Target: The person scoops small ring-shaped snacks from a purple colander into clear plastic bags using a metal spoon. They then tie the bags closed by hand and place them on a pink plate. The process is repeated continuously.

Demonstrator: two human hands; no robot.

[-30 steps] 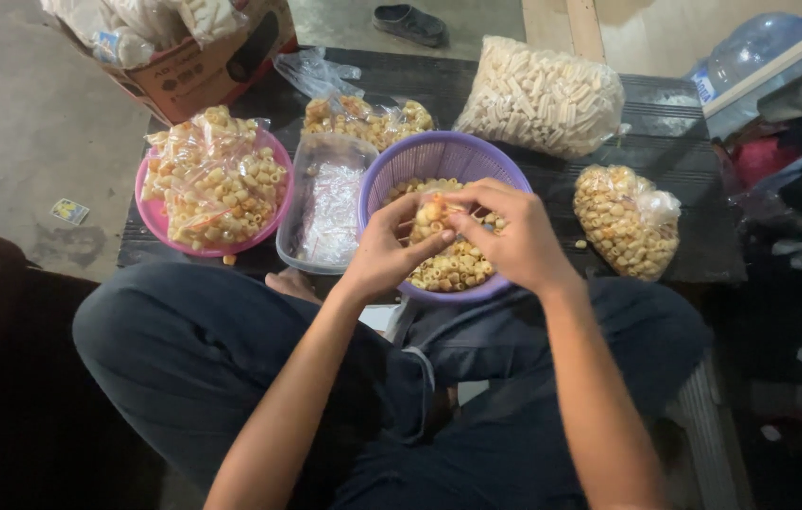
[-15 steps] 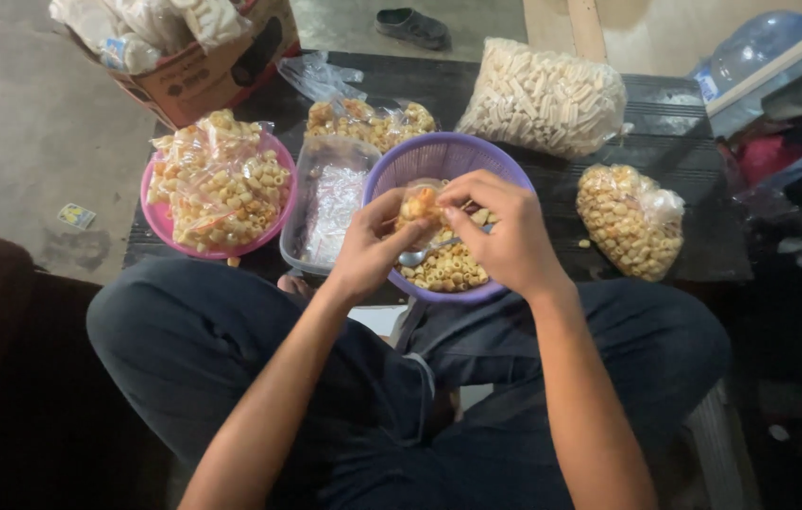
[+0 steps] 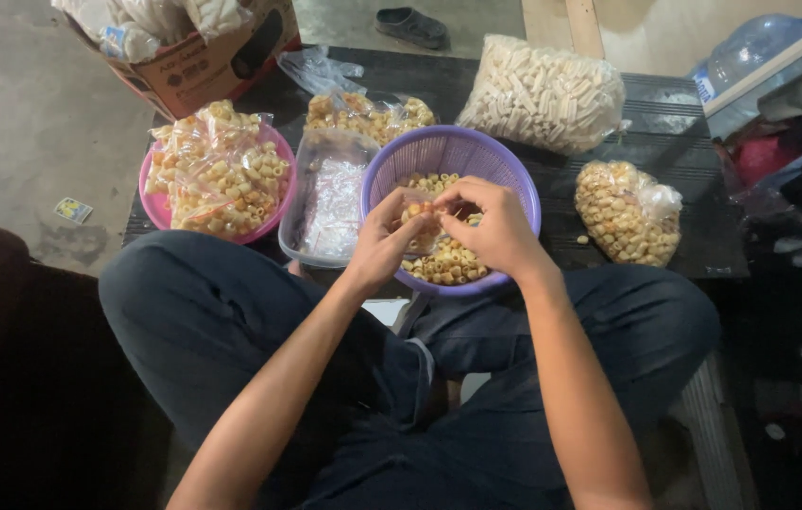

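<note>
Cardboard box (image 3: pixel 195 59): far left at the top, open, stuffed with pale bags; stands on the concrete floor (image 3: pixel 14 132).
Pink bowl (image 3: pixel 161 203): left end of the dark low table (image 3: pixel 675 161), heaped with small clear packets of yellow ring snacks.
Clear tub (image 3: pixel 329 203): between the pink bowl and the purple basket, touching both; crinkled clear plastic inside.
Left hand (image 3: pixel 380 247): over the near left part of the purple basket, fingers closed on a small clear packet (image 3: pixel 417 212) with a few ring snacks in it.
Small clear packet: held above the loose snacks, pinched between both hands.
Purple basket (image 3: pixel 505 170): middle of the table edge, just above the knees; loose yellow ring snacks (image 3: pixel 448 264) lie in its near half.
Right hand (image 3: pixel 495 227): over the basket's middle, fingertips drawn together on the top of the same packet, touching the left hand.
Bag of pale stick snacks (image 3: pixel 543 94): behind the basket, to the right, lying flat.
Bag of ring snacks (image 3: pixel 623 212): right of the basket, near but apart, tied at the top.
Water bottle (image 3: pixel 750 47): far right top corner, blue, partly hidden.
</note>
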